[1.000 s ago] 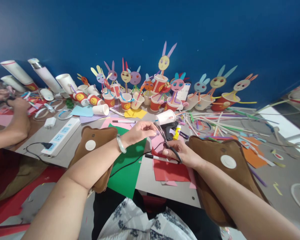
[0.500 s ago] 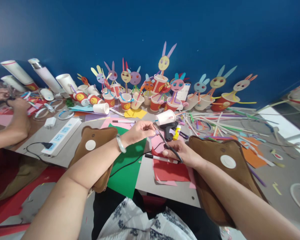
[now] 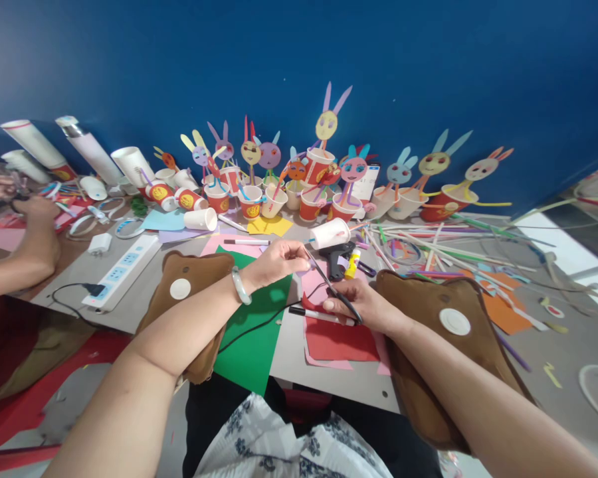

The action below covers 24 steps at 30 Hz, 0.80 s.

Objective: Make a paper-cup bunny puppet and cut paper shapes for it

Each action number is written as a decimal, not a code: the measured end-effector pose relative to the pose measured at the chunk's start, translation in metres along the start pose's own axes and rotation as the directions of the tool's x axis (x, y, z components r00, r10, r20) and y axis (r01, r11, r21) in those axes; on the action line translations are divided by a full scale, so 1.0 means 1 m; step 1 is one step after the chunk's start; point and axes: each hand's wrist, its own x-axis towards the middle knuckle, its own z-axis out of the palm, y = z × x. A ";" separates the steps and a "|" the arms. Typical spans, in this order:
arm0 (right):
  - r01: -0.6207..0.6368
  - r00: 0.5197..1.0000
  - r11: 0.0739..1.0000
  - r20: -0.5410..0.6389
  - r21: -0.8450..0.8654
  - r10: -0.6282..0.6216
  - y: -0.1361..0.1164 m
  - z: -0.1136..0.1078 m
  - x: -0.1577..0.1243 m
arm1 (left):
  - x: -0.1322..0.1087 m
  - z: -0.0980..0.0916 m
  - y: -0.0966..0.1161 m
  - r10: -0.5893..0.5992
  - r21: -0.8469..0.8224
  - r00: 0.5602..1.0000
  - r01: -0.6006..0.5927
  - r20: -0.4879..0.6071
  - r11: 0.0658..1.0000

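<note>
My right hand [image 3: 355, 304] is closed round the black handles of a pair of scissors [image 3: 325, 275], seen nearly edge-on. Their blades slant up and left to the fingertips of my left hand [image 3: 286, 259]. That hand, with a pale bangle at the wrist, pinches a small piece of purple paper, mostly hidden by the fingers and blades. Just below my right hand, a black-and-white marker [image 3: 323, 316] lies over red paper [image 3: 343, 342] with pink sheets under it. Green paper [image 3: 249, 332] spreads beneath my left forearm.
A black glue gun [image 3: 337, 260], a yellow glue stick [image 3: 352, 264] and a tipped white cup [image 3: 331, 234] lie behind my hands. Paper-cup rabbits [image 3: 353, 171] line the blue wall. Brown cushions [image 3: 428, 305] flank me. A power strip [image 3: 122, 272] and another person's hands [image 3: 34, 209] are left.
The scissors and my right hand have shifted very slightly left. Coloured sheets near the tipped cup at the left have moved a little. My left hand stays in place.
</note>
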 end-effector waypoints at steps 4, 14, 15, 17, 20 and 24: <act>0.001 1.000 1.000 0.002 -0.013 -0.001 0.003 -0.001 0.001 | 0.000 -0.001 0.000 0.008 0.004 1.000 -0.008 0.009 1.000; 0.011 1.000 1.000 0.018 -0.013 -0.011 0.004 -0.002 0.001 | 0.000 -0.001 0.000 0.003 -0.026 1.000 -0.002 0.007 1.000; 0.011 1.000 1.000 0.020 -0.014 -0.011 0.004 -0.003 0.001 | 0.000 -0.001 0.000 0.003 -0.028 1.000 -0.002 0.008 1.000; 0.012 1.000 1.000 0.020 -0.016 -0.011 0.005 -0.003 0.001 | 0.000 -0.001 0.000 0.005 -0.033 1.000 -0.005 0.011 0.999; 0.009 1.000 1.000 0.011 -0.021 -0.009 0.005 -0.003 0.001 | 0.000 0.000 0.000 0.006 -0.041 1.000 -0.006 0.007 0.999; -0.013 1.000 1.000 -0.009 -0.015 0.013 0.003 -0.003 0.000 | 0.000 0.000 0.000 0.002 -0.058 1.000 -0.002 0.001 0.998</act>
